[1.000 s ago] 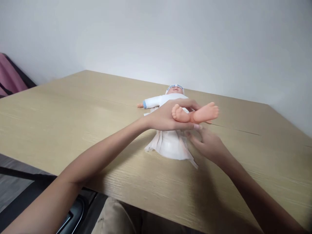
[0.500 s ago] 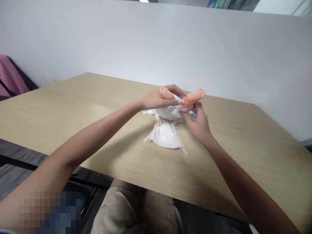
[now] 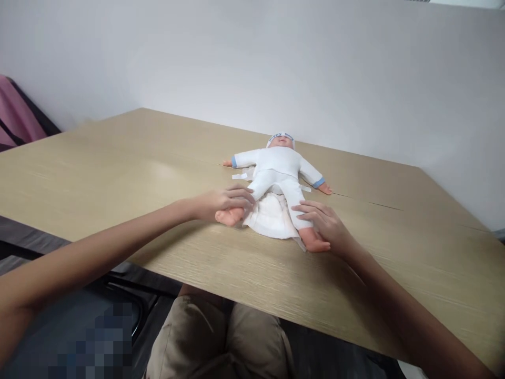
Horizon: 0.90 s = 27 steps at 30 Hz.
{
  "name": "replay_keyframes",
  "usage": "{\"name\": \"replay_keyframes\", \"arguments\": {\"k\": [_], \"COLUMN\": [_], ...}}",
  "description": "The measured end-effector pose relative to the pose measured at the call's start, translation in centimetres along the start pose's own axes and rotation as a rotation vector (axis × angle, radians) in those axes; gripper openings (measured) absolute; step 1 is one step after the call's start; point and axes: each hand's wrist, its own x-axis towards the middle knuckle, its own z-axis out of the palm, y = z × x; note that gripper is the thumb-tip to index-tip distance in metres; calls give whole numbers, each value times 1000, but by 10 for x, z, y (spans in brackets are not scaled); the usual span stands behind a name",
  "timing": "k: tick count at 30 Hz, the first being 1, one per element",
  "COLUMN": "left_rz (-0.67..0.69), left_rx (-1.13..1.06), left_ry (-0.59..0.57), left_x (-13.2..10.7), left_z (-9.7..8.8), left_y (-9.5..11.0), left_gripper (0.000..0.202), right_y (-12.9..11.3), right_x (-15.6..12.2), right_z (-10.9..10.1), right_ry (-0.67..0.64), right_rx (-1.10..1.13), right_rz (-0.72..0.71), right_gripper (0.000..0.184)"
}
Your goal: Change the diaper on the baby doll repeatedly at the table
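A baby doll (image 3: 277, 160) in a white outfit with blue cuffs and a printed headband lies on its back, arms and legs spread. Beneath its hips lies an unfolded white diaper (image 3: 270, 220), its front part flat between the legs and its tabs sticking out on both sides. My left hand (image 3: 226, 202) is closed round the doll's lower leg on the left, just above the bare foot. On the other side, my right hand (image 3: 325, 223) curls its fingers over the doll's lower leg; its thumb is hidden.
The doll lies on a light wooden table (image 3: 158, 158) with a pale wall (image 3: 197, 68) behind it. A pink cloth (image 3: 19, 116) hangs at the far left. A dark chair seat (image 3: 79, 321) stands below the table's front edge at the left.
The doll's legs were raised and have come down, spread apart towards me. My left hand moved down and left, my right hand lower. The doll's head and arms now show.
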Motion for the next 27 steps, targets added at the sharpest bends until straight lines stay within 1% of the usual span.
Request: {"name": "replay_keyframes", "arguments": {"k": [3,5,9,11,13,15,16,18,20,21,22,23,24,25,26,27], "left_rz": [-29,-37,-12,-8,-22,-54,-77,-138,-215,-246,-269,-285,-295,-303,-313,-331], "left_rx": [63,94,113,92,61,30,24,52,139,196,255,312,362,402,427,432], "left_ry": [-41,-75,-99,-116,-138,-152,-157,-155,-146,-139,-130,-120,-110,-99,-86,-69], "left_x": [-8,-10,-9,-8,-7,-4,-2,2,6,8,9,10,11,12,14,16], "left_z": [13,16,14,10,5,0,-1,0,6,11,17,23,29,33,36,38], "left_y": [-5,-6,-7,-7,-4,2,7,18,31,37,42,46,49,51,51,50], "left_gripper": [46,55,76,81,77,68,63,51,33,33,42,48,48,41,33,25], "right_y": [5,6,5,4,0,-9,-16,-30,-43,-49,-53,-56,-56,-55,-53,-49], "right_x": [-3,-4,-3,-2,-1,2,4,7,8,9,9,9,9,10,11,12], "right_z": [6,6,-1,-8,-15,-20,-21,-18,-9,-3,3,8,13,16,18,18], "right_ry": [-19,-26,-54,-68,-97,-146,-166,-187,-167,-148,-131,-116,-102,-88,-75,-56], "right_rx": [15,39,111,151,177,169,145,56,-62,-119,-167,-203,-227,-239,-238,-224], "right_rz": [44,70,94,120,154,193,210,227,212,203,199,205,216,230,241,250], "right_gripper": [27,26,30,33,34,32,35,52,71,75,73,65,53,43,36,33]}}
